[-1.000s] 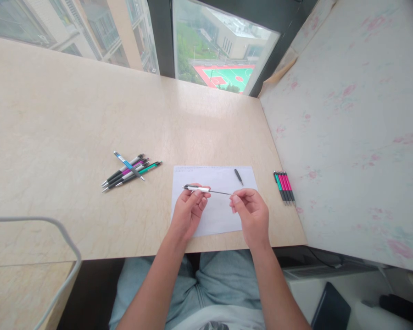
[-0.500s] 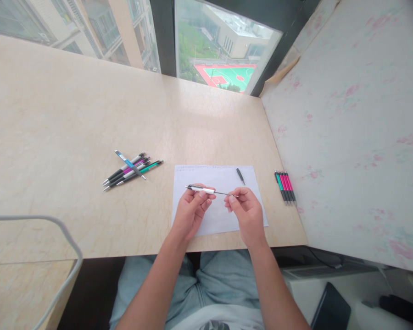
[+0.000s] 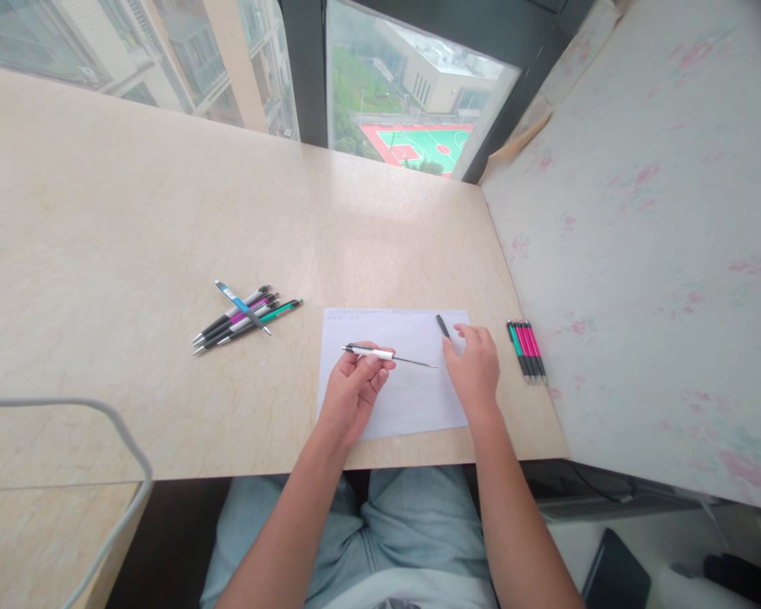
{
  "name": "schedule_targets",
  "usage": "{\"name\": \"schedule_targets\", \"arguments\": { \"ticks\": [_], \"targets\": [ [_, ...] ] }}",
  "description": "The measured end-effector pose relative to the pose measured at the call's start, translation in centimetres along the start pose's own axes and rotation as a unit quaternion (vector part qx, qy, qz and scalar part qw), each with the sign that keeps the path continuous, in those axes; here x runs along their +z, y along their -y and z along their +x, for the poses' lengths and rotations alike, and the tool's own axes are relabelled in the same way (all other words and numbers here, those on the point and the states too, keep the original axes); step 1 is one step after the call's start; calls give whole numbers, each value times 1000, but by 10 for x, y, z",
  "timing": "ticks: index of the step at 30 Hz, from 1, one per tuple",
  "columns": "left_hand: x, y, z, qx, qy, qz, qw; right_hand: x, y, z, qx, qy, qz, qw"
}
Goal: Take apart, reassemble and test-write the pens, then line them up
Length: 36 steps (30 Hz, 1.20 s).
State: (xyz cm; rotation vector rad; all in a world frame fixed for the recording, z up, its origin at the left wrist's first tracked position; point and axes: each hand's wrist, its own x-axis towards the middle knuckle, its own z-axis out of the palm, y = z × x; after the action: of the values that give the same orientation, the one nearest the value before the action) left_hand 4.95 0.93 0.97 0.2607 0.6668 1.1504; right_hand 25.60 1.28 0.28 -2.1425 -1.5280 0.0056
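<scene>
Head view: in the middle of the frame the left hand [image 3: 347, 391] holds a white pen barrel [image 3: 380, 354] pinched between thumb and fingers, above a sheet of paper [image 3: 406, 410]. A thin refill [image 3: 415, 364] sticks out of the barrel's right end, its bare tip angled slightly down toward the right of the frame. The right hand [image 3: 473, 364], right of centre, has thumb and forefinger parted with nothing visibly gripped; its thumb lies just beside the lower end of a short black piece [image 3: 442, 326] on the upper right of the paper. Whether they touch cannot be told.

The step in hand looks like working on an opened pen, with the refill seated in the barrel and the front end uncovered. If the short piece is the pen's front section, as its shape suggests, the next move calls for a light pinch on it, then lining its opening up with the refill tip while the left hand keeps the barrel steady.

On the worktop [image 3: 133, 254], a loose pile of pens [image 3: 237, 320] lies left of centre, and a neat row of pens [image 3: 528, 348] lies at the right, near the wall.
</scene>
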Motion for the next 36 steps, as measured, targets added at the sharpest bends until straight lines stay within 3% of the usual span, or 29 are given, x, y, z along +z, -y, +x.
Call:
{"name": "schedule_targets", "arguments": {
  "ticks": [4, 7, 9, 11, 13, 15, 21, 36],
  "targets": [
    [0, 0, 0, -4, -4, 3, 1000, 9, -1, 3, -2, -3, 20, 1000],
    [0, 1, 0, 1, -7, 10, 1000, 4, 1, -3, 27, 14, 135, 990],
    [1, 1, -1, 4, -12, 14, 1000, -7, 1, -11, 85, 67, 248, 963],
    [2, 1, -1, 4, -18, 20, 1000, -22, 1, -21, 148, 121, 361, 913],
    [3, 1, 0, 4, -22, 27, 999, -37, 0, -31, 181, 136, 422, 878],
    [3, 1, 0, 5, -24, 34, 999, -50, -1, -39, 188, 137, 448, 863],
    [3, 1, 1, 12, -28, 36, 999, -68, -3, -49, 183, 116, 466, 858],
    [3, 2, 1, 12, -10, 59, 998, -65, 10, -49, 145, 112, 456, 871]
  ]
}}
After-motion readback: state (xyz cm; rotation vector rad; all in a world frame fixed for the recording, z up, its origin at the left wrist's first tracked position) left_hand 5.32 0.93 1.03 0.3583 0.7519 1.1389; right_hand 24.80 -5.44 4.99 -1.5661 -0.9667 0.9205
